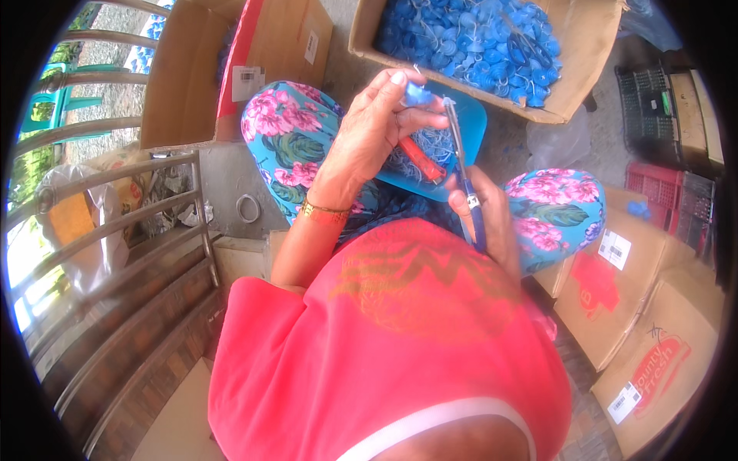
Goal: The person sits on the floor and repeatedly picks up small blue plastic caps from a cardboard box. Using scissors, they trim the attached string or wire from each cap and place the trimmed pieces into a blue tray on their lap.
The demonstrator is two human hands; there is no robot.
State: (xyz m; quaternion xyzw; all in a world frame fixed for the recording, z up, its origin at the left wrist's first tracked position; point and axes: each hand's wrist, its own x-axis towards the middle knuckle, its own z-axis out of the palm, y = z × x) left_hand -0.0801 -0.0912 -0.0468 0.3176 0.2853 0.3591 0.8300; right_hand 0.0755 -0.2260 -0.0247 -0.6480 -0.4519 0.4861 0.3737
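My left hand [383, 106] holds a small blue plastic piece [417, 94] between thumb and fingers, with a thin pale strand sticking up from it. In my right hand [490, 213] are scissors [456, 135] with dark blue handles, their blades pointing up beside the left fingertips. A pale blue scrap [448, 101] is at the blade tips. Under both hands lies a blue plastic tray [474, 118] holding many thin pale blue trimmings [435, 143]. A red-handled tool [424, 161], its kind unclear, rests over the trimmings below my left hand.
Ahead, a cardboard box [582, 75] holds many blue plastic pieces [467, 40] and another pair of scissors [527, 46]. A second open carton [277, 52] stands at front left, beside a metal railing [109, 178]. Closed cartons [617, 288] and crates [651, 190] stand at right.
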